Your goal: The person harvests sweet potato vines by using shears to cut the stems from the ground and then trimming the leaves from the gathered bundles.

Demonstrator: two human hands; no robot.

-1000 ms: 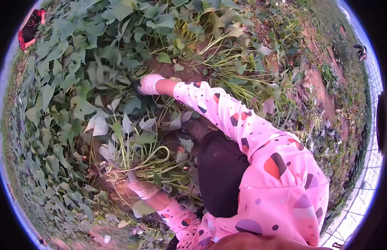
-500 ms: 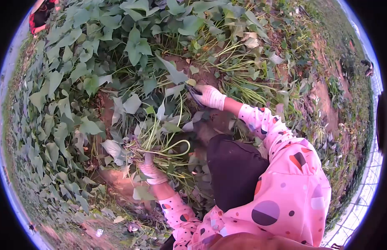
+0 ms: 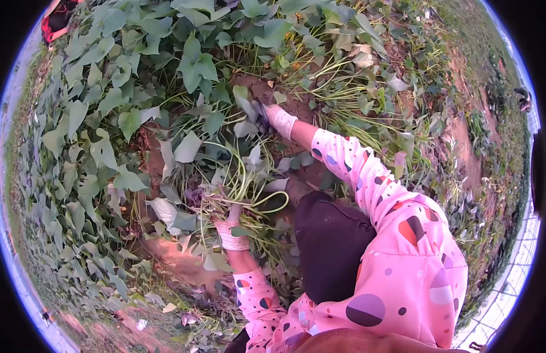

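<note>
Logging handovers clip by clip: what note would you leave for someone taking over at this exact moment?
Left hand: gloved, shut on a bunch of green stems, low over the ground.
Right hand: gloved, stretched forward in among the leaves. Its fingers are hidden, so the grip is unclear.
Done: one bunch of stems is gathered, and a bare soil patch shows near it.
Left: leaves cover most of the ground ahead.
</note>
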